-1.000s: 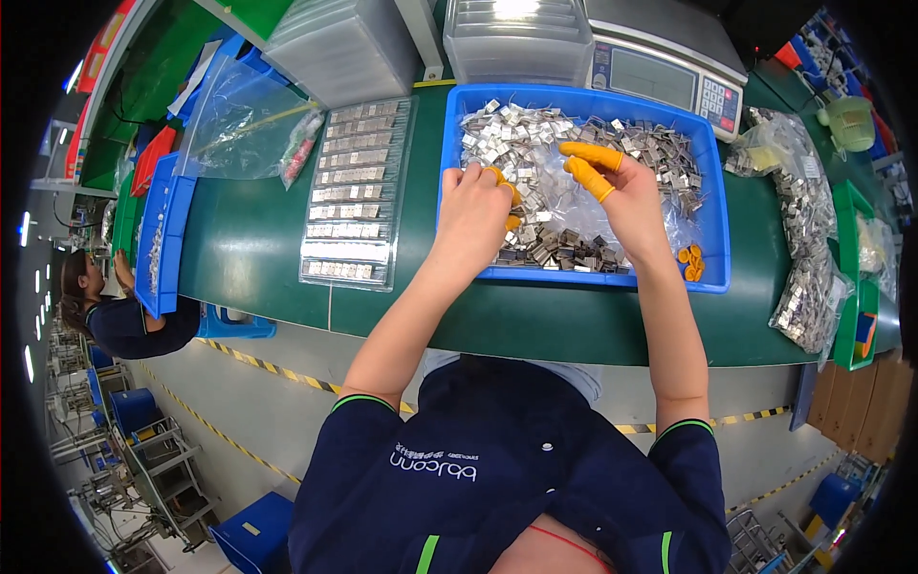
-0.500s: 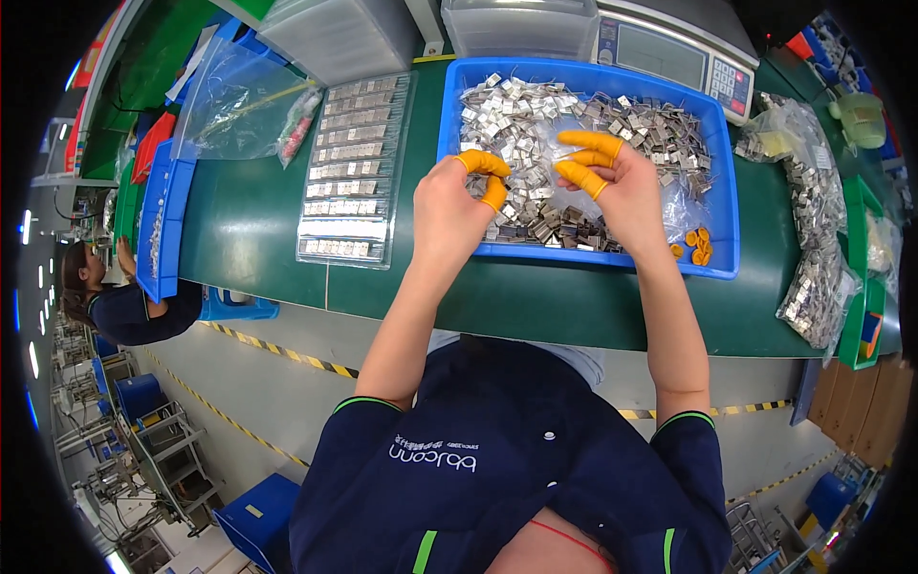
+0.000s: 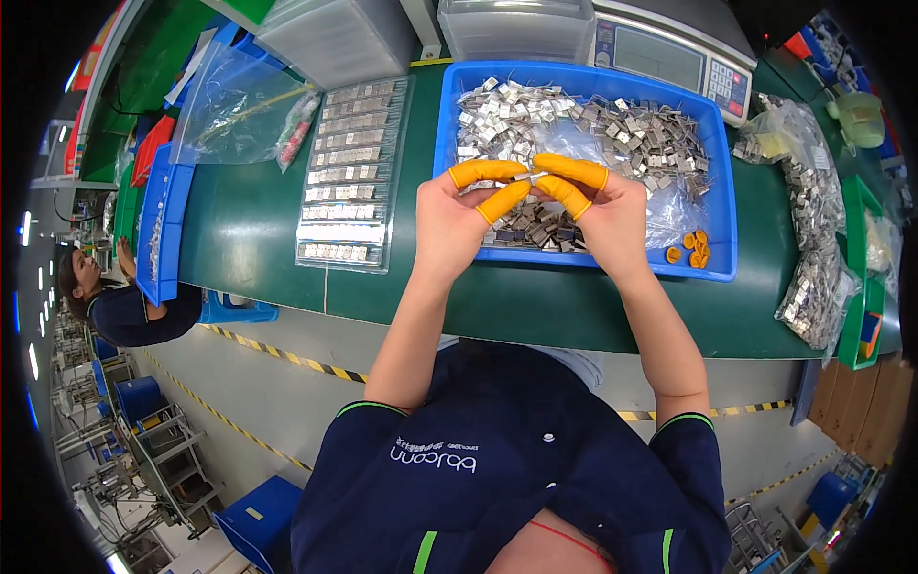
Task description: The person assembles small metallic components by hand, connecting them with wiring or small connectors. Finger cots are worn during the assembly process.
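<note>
Both hands meet over the front part of a blue tray (image 3: pixel 729 191) that holds two heaps of small silvery metal connectors (image 3: pixel 507 110). Yellow finger cots cover the thumb and forefinger of each hand. Between the fingertips sits one small metal connector (image 3: pixel 528 177). My left hand (image 3: pixel 454 215) pinches it from the left, while my right hand (image 3: pixel 612 215) pinches its other side. Most of the piece is hidden by the fingers. A clear plastic bag (image 3: pixel 674 215) lies among the heaps, and several loose yellow finger cots (image 3: pixel 698 251) rest in the tray's near right corner.
Left of the tray lies a clear plastic tray (image 3: pixel 390 182) with rows of connectors. Behind stand clear bins (image 3: pixel 516 29) and a scale (image 3: pixel 660 53). Bagged connectors (image 3: pixel 813 220) lie at right beside a green bin (image 3: pixel 851 316). A co-worker (image 3: pixel 134 301) sits at far left.
My hands have come together, the right moving left and slightly down. Their fingertips, apart before, now meet at one small connector.
</note>
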Available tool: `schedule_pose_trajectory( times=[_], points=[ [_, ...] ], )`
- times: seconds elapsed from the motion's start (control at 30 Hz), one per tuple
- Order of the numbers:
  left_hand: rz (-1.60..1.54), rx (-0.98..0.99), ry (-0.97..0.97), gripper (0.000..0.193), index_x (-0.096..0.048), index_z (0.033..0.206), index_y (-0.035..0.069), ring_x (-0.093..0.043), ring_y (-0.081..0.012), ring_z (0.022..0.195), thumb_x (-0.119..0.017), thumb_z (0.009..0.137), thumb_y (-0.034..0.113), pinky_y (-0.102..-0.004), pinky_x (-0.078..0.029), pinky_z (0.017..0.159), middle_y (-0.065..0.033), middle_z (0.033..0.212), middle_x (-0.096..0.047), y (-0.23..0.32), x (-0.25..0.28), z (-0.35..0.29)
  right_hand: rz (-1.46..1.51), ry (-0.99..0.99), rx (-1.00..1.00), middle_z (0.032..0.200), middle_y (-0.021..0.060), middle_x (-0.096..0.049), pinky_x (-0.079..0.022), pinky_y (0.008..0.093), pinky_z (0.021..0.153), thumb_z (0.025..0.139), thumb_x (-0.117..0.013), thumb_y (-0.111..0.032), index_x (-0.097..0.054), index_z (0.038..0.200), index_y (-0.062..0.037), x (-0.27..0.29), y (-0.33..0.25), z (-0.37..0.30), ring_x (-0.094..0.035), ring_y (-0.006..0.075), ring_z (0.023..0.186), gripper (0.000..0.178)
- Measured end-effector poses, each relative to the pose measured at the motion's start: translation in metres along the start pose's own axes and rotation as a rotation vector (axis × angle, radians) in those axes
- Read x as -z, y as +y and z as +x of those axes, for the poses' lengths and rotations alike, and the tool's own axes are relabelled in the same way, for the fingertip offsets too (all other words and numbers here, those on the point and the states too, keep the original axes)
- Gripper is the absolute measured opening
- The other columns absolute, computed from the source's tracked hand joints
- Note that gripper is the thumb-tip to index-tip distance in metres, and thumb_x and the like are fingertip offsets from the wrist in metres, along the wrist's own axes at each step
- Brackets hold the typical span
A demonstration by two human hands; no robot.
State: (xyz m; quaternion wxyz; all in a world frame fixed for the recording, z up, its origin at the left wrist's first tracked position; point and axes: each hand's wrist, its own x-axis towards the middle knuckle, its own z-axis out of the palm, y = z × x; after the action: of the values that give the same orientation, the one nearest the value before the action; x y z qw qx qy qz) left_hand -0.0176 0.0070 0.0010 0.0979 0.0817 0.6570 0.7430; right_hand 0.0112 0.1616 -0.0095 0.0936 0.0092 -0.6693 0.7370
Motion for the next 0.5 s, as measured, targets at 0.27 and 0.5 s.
schedule_pose_trajectory(
  times=[0.27, 0.5],
  points=[
    [-0.031, 0.036, 0.026, 0.021, -0.061, 0.1, -0.004, -0.057, -0.0101, 0.085, -0.06, 0.081, 0.003, -0.0213, -0.045, 0.076, -0.0064, 0.093, -0.062, -0.0082, -0.0005, -0.0057, 0.168, 0.054, -0.067, 0.093, 0.0145, -0.062, -0.052, 0.0294, 0.075, 0.08, -0.059, 0.001, -0.057, 0.099, 0.0076, -0.0033, -0.0028, -0.0001, -0.063, 0.0224, 0.083, 0.021],
    [-0.077, 0.049, 0.039, 0.021, -0.061, 0.101, -0.004, -0.056, -0.009, 0.085, -0.059, 0.083, 0.006, -0.0208, -0.043, 0.077, -0.0056, 0.093, -0.062, -0.0097, -0.0018, -0.0078, 0.215, 0.073, -0.054, 0.092, 0.0141, -0.062, -0.053, 0.0301, 0.075, 0.079, -0.061, 0.001, -0.057, 0.098, 0.0074, -0.0035, -0.0061, -0.0014, -0.063, 0.0226, 0.082, 0.02]
  ],
)
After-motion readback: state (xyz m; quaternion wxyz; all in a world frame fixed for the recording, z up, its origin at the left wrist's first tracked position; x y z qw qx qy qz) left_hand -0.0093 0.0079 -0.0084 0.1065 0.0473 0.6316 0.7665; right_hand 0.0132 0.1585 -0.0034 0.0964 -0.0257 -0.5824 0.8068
